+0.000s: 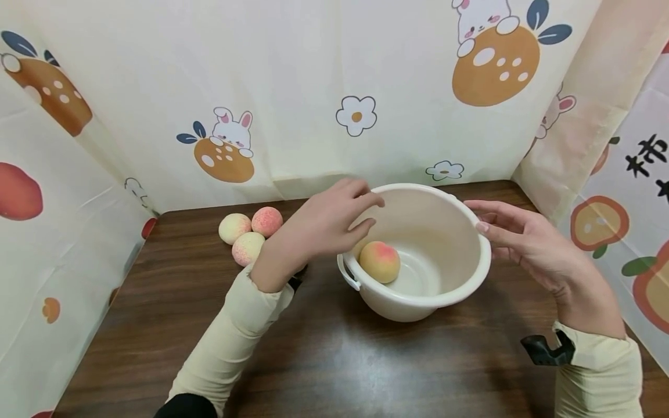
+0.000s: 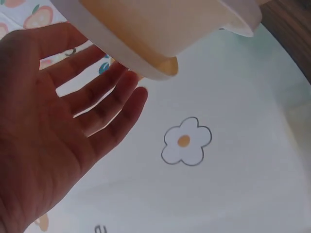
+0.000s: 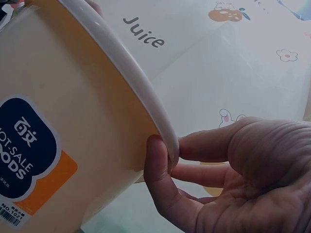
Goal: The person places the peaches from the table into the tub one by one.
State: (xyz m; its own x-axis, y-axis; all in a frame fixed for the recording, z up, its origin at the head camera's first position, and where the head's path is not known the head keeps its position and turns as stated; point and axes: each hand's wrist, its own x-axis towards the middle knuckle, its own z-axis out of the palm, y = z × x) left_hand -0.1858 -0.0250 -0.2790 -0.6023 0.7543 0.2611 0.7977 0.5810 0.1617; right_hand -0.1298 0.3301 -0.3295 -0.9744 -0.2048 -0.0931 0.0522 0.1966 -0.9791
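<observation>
A white plastic bucket stands on the table, tilted slightly toward me. Inside it, by the left wall, lies one yellow peach with a pink blush. My left hand hovers over the bucket's left rim, fingers apart and holding nothing; the left wrist view shows its spread fingers near the rim. At the bucket's right side, my right hand pinches the rim between thumb and fingers, clearly seen in the right wrist view. Left of my left forearm sit a pale peach, a pink peach and a pale pink peach, partly hidden by the wrist.
The dark wooden table reaches back to a printed curtain with rabbits and flowers. More printed cloth hangs along the left and right sides. A small white handle sticks out at the bucket's left side.
</observation>
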